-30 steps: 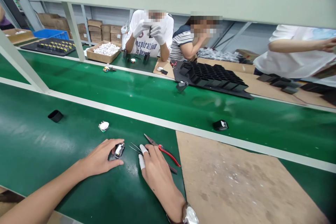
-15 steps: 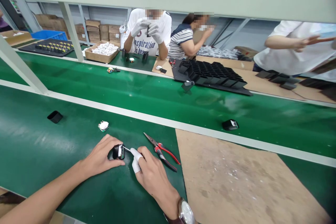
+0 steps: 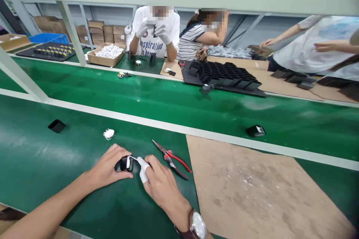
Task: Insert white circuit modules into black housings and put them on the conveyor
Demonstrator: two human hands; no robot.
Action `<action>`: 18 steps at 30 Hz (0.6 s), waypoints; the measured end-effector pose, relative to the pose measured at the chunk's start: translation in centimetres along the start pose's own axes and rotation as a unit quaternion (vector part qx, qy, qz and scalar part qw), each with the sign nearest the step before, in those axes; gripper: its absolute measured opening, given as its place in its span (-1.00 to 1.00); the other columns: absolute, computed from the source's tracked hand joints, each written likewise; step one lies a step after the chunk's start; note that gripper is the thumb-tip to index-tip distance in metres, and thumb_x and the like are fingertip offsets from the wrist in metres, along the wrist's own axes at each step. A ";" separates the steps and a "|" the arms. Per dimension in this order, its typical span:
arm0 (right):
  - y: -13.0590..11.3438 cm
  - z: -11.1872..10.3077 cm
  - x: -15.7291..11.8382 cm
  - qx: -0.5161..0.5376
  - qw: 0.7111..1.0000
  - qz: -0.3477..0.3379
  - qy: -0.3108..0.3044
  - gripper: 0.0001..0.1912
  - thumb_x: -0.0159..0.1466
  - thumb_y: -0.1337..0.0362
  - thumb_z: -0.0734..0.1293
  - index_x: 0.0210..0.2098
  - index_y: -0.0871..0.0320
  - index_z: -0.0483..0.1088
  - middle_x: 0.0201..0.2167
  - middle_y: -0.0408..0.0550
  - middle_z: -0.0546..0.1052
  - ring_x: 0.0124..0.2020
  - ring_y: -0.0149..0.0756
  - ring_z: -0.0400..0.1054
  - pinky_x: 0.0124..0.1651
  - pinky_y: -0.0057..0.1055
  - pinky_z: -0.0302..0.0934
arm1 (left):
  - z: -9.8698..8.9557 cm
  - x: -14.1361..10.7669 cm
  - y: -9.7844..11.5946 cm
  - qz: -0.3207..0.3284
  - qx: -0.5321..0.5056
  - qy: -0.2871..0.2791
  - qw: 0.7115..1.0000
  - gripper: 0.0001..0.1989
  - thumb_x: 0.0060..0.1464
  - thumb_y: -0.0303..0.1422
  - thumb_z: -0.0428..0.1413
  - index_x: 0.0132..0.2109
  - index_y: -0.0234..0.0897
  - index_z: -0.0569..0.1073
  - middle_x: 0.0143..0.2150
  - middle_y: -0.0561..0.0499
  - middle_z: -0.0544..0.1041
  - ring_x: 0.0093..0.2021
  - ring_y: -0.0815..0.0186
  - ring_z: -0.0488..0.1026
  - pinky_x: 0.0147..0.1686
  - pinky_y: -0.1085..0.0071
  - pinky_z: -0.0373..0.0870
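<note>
Between the thumb and fingers of my left hand [image 3: 110, 164] is a small black plastic case [image 3: 123, 163], lying with its open end to the right. A white part and a bit of green circuit board show in that opening. My right hand [image 3: 161, 179], with white finger cots on thumb and forefinger, pinches a thin pale tool [image 3: 134, 158]. Its tip is at the upper edge of the case opening; its exact kind is unclear. Just beyond my left hand lies a small circuit board with a white round part [image 3: 109, 134]. Red-handled long-nose pliers [image 3: 171, 158] rest right of my right hand.
An empty black case [image 3: 56, 126] lies at left, and a brown board [image 3: 252, 183] covers the right side. Past a white rail, the green belt [image 3: 157, 101] carries a filled black case [image 3: 255, 130]. Co-workers sit opposite, near a tray of black cases [image 3: 224, 74].
Items on the belt have shifted right. My hands keep nearly the same pose, with the tool tip still at the case opening. A co-worker at far right has spread their arms.
</note>
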State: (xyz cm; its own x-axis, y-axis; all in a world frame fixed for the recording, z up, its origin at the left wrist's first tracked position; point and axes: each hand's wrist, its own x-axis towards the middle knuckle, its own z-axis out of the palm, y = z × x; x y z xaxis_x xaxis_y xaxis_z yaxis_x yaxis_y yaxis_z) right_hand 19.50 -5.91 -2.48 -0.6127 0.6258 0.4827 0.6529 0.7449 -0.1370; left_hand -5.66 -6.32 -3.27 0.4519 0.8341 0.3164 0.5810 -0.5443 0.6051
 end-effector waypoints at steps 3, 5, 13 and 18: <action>0.0 -0.4 0.3 -0.003 1.000 -0.014 0.000 -0.78 0.21 0.56 0.23 -0.35 0.10 0.34 -0.21 0.03 0.43 -0.33 -0.23 0.36 -0.45 -0.34 0.21 | 0.1 0.0 -0.1 0.005 0.000 0.001 1.000 -0.42 0.22 -0.14 0.36 0.27 -0.13 0.34 0.06 -0.12 0.56 0.00 0.09 0.45 0.02 0.13 0.47; 0.0 -0.8 0.5 -0.010 1.000 -0.024 -0.003 -0.76 0.20 0.57 0.23 -0.38 0.09 0.32 -0.23 0.02 0.44 -0.32 -0.22 0.36 -0.46 -0.33 0.21 | 0.1 0.1 -0.1 0.009 -0.001 0.005 1.000 -0.41 0.22 -0.14 0.36 0.28 -0.13 0.35 0.06 -0.13 0.57 0.00 0.09 0.46 0.03 0.12 0.47; 0.4 -0.9 0.1 0.025 0.999 -0.003 0.041 -0.77 0.34 0.52 0.20 -0.26 0.14 0.44 -0.20 0.04 0.47 -0.33 -0.25 0.37 -0.41 -0.30 0.21 | -0.2 0.1 0.0 -0.019 -0.052 -0.019 0.998 -0.42 0.28 -0.28 0.30 0.38 -0.09 0.35 0.15 -0.15 0.58 0.13 0.07 0.53 0.12 0.12 0.54; 0.4 -0.8 0.1 0.027 0.999 -0.011 0.037 -0.76 0.35 0.52 0.20 -0.28 0.14 0.44 -0.23 0.03 0.46 -0.33 -0.25 0.35 -0.40 -0.31 0.19 | -0.4 -0.1 0.3 -0.071 -0.066 -0.055 0.994 -0.35 0.35 -0.36 0.19 0.49 0.00 0.21 0.25 -0.06 0.59 0.21 0.15 0.56 0.20 0.17 0.54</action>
State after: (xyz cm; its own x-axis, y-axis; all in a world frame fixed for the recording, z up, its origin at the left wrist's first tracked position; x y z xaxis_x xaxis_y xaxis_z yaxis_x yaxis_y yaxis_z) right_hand 20.07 -5.75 -1.76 -0.5907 0.5912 0.5492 0.6126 0.7715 -0.1716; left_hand -5.81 -6.56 -2.83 0.4472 0.8827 0.1445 0.5530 -0.3998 0.7310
